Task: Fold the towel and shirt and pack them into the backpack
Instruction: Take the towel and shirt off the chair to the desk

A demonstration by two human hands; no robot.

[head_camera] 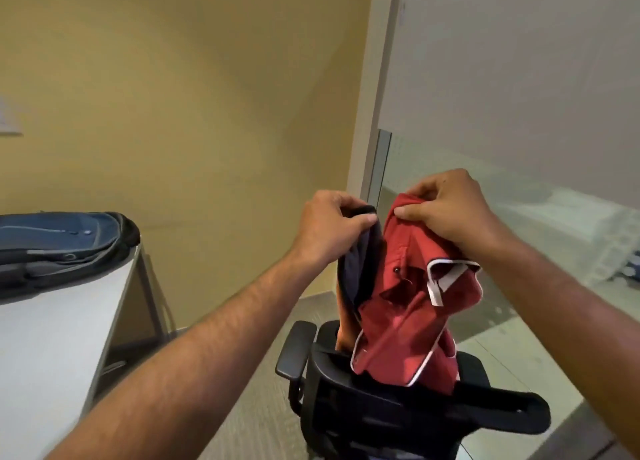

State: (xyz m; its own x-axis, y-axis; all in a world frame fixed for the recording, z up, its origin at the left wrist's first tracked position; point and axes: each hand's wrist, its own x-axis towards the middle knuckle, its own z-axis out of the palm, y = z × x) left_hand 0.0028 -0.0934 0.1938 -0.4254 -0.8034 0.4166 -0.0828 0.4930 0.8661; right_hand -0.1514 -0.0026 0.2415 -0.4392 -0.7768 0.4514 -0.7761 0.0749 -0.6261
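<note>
A red shirt [408, 321] with white trim and a dark navy part hangs in the air above a black office chair. My left hand [332, 224] pinches the navy edge [360, 269] of the shirt at the top. Beside it my right hand [446, 210] grips the red top edge. An orange cloth [344, 335] shows behind the shirt, partly hidden; whether it is the towel I cannot tell. The blue and black backpack [59, 241] lies flat on the white table at the far left.
The black office chair [398, 407] with armrests stands right below the shirt. A white table [52, 328] fills the left side. A yellow wall is behind, and a glass partition [519, 251] runs along the right.
</note>
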